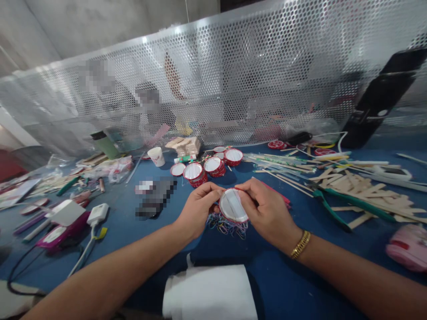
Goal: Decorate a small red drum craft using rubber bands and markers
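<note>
Two hands, left hand [196, 206] and right hand [267, 209], have fingers clamped on a small red-rimmed cup [232, 206] held just above the blue worktop [283, 275], over loose coloured rubber bands [227, 224]. Risk: a stretched band could snap off the rim if grip slackens.

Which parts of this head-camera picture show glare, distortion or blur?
Head view: glare whitens the perforated metal screen, wide-angle distortion bows its top edge, pixelated patches hide an item on the blue table, and the round white-faced cap held by both hands is sharp.
</note>
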The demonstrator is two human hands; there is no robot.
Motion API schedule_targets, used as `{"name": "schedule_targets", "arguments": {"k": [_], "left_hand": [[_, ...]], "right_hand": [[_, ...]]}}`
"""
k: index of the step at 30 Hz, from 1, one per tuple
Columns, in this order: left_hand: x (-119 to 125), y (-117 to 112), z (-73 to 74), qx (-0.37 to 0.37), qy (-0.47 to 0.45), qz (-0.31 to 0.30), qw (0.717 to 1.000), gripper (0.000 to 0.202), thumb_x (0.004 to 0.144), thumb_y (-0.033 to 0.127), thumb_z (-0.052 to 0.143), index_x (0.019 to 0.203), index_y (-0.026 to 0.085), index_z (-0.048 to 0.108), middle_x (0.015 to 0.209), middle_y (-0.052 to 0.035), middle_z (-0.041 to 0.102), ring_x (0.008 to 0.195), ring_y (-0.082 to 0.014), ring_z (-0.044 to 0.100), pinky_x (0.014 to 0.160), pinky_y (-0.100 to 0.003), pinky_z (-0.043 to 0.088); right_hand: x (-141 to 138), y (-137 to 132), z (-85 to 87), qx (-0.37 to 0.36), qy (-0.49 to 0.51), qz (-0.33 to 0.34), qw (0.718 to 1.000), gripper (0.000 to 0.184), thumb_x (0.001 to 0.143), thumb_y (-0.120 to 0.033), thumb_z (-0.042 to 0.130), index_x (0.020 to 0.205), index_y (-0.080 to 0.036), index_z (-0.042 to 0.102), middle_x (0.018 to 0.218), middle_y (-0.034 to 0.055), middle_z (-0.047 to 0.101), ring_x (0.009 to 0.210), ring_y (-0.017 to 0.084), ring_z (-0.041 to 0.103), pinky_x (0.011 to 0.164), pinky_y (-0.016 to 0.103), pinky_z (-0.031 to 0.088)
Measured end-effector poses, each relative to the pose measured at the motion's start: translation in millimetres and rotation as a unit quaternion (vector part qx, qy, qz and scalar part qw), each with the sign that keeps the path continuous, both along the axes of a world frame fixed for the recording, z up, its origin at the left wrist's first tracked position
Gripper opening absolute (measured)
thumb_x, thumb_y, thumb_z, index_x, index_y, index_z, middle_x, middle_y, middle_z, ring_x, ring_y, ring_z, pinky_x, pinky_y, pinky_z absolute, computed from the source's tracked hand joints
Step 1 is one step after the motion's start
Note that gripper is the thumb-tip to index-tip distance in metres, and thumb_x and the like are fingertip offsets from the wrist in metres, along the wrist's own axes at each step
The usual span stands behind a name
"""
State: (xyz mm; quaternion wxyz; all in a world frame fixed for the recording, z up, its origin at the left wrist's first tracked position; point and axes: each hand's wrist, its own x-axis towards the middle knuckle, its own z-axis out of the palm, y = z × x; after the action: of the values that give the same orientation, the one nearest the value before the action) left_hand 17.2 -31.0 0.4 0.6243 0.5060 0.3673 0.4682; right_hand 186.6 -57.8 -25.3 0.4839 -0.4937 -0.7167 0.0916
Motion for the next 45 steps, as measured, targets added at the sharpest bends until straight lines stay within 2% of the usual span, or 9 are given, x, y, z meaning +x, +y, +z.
{"name": "schedule_targets", "arguments": {"k": [5,10,13,15,20,25,31,37,45], "left_hand": [[-1,0,-0.3,-0.001,0.000,-0.007,1.000,0.021,0.073,0.033,0.075,0.073,0.015,0.065,0.075,0.0008,0.062,0.059,-0.0061,0.049,0.052,-0.018,0.039],[-3,2,-3.6,0.038,0.016,-0.027,0.999,0.027,0.079,0.036,0.072,0.099,0.019,0.068,0.081,0.0007,0.061,0.065,-0.0084,0.053,0.055,-0.020,0.044],[-5,4,-5.7,0.110,0.045,-0.035,0.992,0.033,0.078,0.033,0.073,0.108,0.020,0.063,0.085,0.0000,0.061,0.071,-0.0101,0.056,0.060,-0.021,0.047],[-7,5,-6.6,0.179,0.099,-0.055,0.977,0.042,0.076,0.032,0.076,0.113,0.020,0.061,0.095,-0.0035,0.064,0.083,-0.0141,0.060,0.070,-0.024,0.050],[-11,4,-6.2,0.294,0.214,-0.083,0.928,0.070,0.068,0.030,0.083,0.130,0.021,0.051,0.125,-0.0125,0.060,0.108,-0.0253,0.060,0.090,-0.038,0.050],[-12,7,-6.6,0.271,0.210,-0.086,0.935,0.071,0.067,0.029,0.083,0.131,0.021,0.052,0.126,-0.0135,0.061,0.109,-0.0264,0.060,0.091,-0.040,0.049],[-11,15,-9.2,0.228,0.165,-0.112,0.953,0.069,0.068,0.027,0.082,0.129,0.022,0.051,0.125,-0.0120,0.061,0.103,-0.0226,0.062,0.089,-0.036,0.050],[-12,15,-8.6,0.215,0.192,-0.113,0.951,0.070,0.067,0.027,0.083,0.128,0.021,0.049,0.121,-0.0118,0.060,0.095,-0.0200,0.063,0.082,-0.033,0.051],[-12,11,-3.5,0.249,0.218,-0.109,0.937,0.071,0.062,0.032,0.087,0.121,0.020,0.049,0.109,-0.0087,0.063,0.084,-0.0172,0.061,0.067,-0.027,0.049]], "right_hand": [[1,1,0.9,0.002,0.015,-0.001,1.000,0.017,0.095,-0.034,0.048,0.101,-0.022,0.059,0.086,0.0025,0.071,0.075,0.018,0.066,0.068,0.030,0.046],[1,4,1.7,-0.003,0.050,-0.008,0.999,0.017,0.095,-0.033,0.047,0.101,-0.021,0.058,0.086,0.0035,0.071,0.072,0.016,0.066,0.063,0.027,0.046],[1,5,1.8,-0.016,0.067,-0.010,0.998,0.017,0.094,-0.031,0.047,0.101,-0.019,0.058,0.071,0.0009,0.068,0.058,0.014,0.061,0.054,0.025,0.043],[1,6,1.9,-0.023,0.073,-0.008,0.997,0.020,0.094,-0.030,0.046,0.107,-0.019,0.058,0.064,-0.0012,0.065,0.050,0.012,0.056,0.050,0.025,0.041],[2,6,2.7,-0.017,0.083,0.005,0.996,0.025,0.094,-0.029,0.046,0.114,-0.020,0.059,0.084,0.0041,0.070,0.063,0.015,0.062,0.057,0.027,0.045],[4,8,4.2,-0.016,0.094,0.033,0.995,0.026,0.096,-0.030,0.043,0.113,-0.023,0.061,0.099,0.0050,0.071,0.081,0.017,0.065,0.069,0.030,0.050],[6,9,6.8,-0.039,0.090,0.034,0.995,0.027,0.097,-0.031,0.040,0.110,-0.022,0.062,0.083,0.0039,0.069,0.081,0.019,0.065,0.067,0.032,0.050],[7,13,3.0,-0.045,0.071,0.028,0.996,0.026,0.097,-0.031,0.040,0.105,-0.020,0.062,0.079,0.0037,0.068,0.076,0.018,0.065,0.065,0.030,0.048],[6,12,2.7,-0.014,0.069,0.010,0.997,0.024,0.096,-0.029,0.040,0.105,-0.021,0.061,0.094,0.0058,0.070,0.081,0.018,0.063,0.072,0.031,0.048]]}}
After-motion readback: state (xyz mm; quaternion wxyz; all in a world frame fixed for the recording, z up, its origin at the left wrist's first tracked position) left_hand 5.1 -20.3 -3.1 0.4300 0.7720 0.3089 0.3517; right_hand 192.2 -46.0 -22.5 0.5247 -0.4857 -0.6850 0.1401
